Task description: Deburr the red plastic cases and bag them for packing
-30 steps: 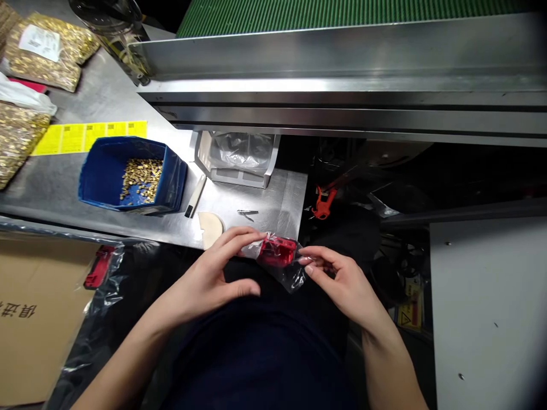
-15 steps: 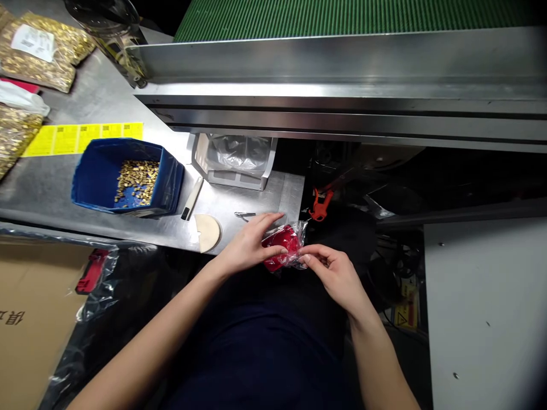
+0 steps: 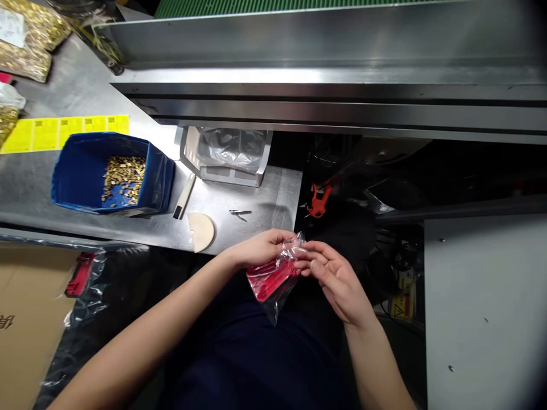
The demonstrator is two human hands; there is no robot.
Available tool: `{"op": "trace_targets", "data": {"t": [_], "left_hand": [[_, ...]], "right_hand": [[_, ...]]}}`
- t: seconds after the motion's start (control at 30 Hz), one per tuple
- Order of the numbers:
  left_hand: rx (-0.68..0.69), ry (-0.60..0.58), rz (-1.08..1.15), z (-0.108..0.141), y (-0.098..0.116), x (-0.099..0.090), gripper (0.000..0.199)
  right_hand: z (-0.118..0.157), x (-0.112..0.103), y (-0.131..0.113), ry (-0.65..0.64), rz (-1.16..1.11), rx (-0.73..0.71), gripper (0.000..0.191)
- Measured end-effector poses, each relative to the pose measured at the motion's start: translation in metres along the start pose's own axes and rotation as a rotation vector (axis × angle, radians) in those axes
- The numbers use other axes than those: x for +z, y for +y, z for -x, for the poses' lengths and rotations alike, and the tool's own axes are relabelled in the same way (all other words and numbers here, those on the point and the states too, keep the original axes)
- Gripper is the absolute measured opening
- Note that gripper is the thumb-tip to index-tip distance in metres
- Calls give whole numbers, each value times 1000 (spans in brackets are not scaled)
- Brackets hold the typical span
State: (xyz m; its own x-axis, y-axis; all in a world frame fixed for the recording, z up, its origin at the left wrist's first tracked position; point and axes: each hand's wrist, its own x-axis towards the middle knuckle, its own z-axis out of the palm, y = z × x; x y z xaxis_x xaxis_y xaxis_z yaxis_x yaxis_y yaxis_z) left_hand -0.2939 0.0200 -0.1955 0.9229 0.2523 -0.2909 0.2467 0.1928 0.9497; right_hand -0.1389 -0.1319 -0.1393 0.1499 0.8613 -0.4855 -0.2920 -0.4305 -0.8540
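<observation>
A red part in a clear plastic bag [image 3: 273, 279] is held just off the front edge of the metal table, above my lap. My left hand [image 3: 262, 249] grips the bag's upper left side, its fingers partly hidden by the plastic. On the other side, my right hand [image 3: 331, 273] has its fingertips at the bag's upper right edge, thumb bent toward the fingers. Whether those fingers pinch the film is too small to tell. The bag's lower corner hangs down, tapering to a point.
Behind the hands, nail clippers [image 3: 240, 213], a cream disc [image 3: 201, 232] and a white-handled tool [image 3: 184, 196] lie on the metal table [image 3: 273, 199]. A blue bin [image 3: 85, 176] holds brass pieces; a grey bin [image 3: 235, 173] holds clear bags. An orange tool [image 3: 319, 200] is right.
The bagged red part has turned and come nearer my body, its lower end now hanging down. My left fingers have closed on its upper side. The view has shifted slightly.
</observation>
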Motion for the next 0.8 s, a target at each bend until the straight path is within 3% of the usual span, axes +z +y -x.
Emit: {"op": "trace_targets", "data": {"t": [0.07,0.2,0.37,0.47,0.57,0.7,0.8], "left_hand": [[-53,12,48,14,-2,11,33],[-112,75,57,36,0,26,30],[-138,81,-6,52,15,32,49],[-116,-13,-34,59,21,29,42],[-145,-70,-84,62,20,25,35],[-144,-80,45,59,9,25,39],[-177,-101,167,56,0,26,45]], "right_hand": [[9,7,0,-39,90,-35,44],[16,23,5,-11,552,-95,50],[10,31,11,93,752,-105,25],[8,26,8,110,697,-57,7],[7,21,8,96,546,29,17],[5,16,21,-1,146,225,27],[7,10,28,-42,74,227,26]]}}
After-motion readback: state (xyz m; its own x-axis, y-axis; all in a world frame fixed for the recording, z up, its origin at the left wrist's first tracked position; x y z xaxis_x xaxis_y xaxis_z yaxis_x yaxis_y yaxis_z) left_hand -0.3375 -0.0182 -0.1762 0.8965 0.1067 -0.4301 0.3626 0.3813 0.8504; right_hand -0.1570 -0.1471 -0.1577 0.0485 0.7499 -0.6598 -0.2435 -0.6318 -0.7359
